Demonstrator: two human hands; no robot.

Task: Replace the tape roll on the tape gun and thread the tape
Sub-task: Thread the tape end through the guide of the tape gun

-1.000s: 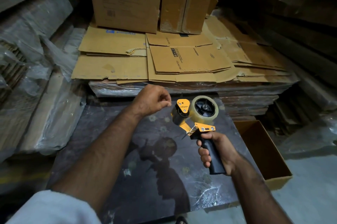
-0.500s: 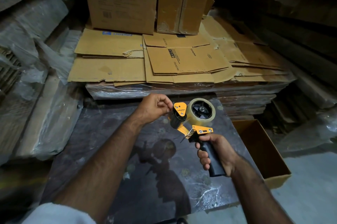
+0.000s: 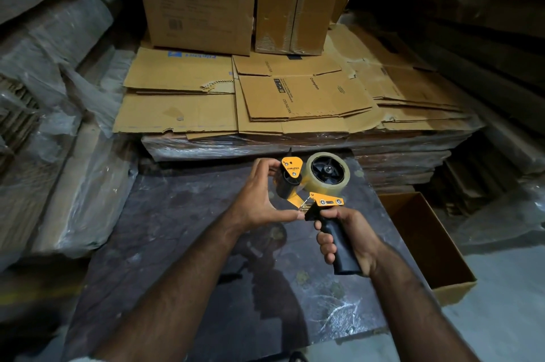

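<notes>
Above the dark wrapped sheet, just in front of the stack of flattened cartons, the tape gun is held in the air with a clear tape roll already seated on its black hub. It looks light and rigid, a plastic and sheet-metal frame that the black handle carries best; the toothed cutter near the front is one spot to keep fingers off, and the tape itself is thin, sticky and apt to fold onto itself, so the free end is best pinched by its edges. The right hand is wrapped firmly round the handle. The left hand brackets the front of the gun, fingertips up by the orange guard and black roller, thumb stretched low toward the blade; whether it pinches tape cannot be told. A second earlier that hand hung closed and clear of the gun, then moved in to the guard; now it spans the whole front end. An open carton sits on the floor to the right.
</notes>
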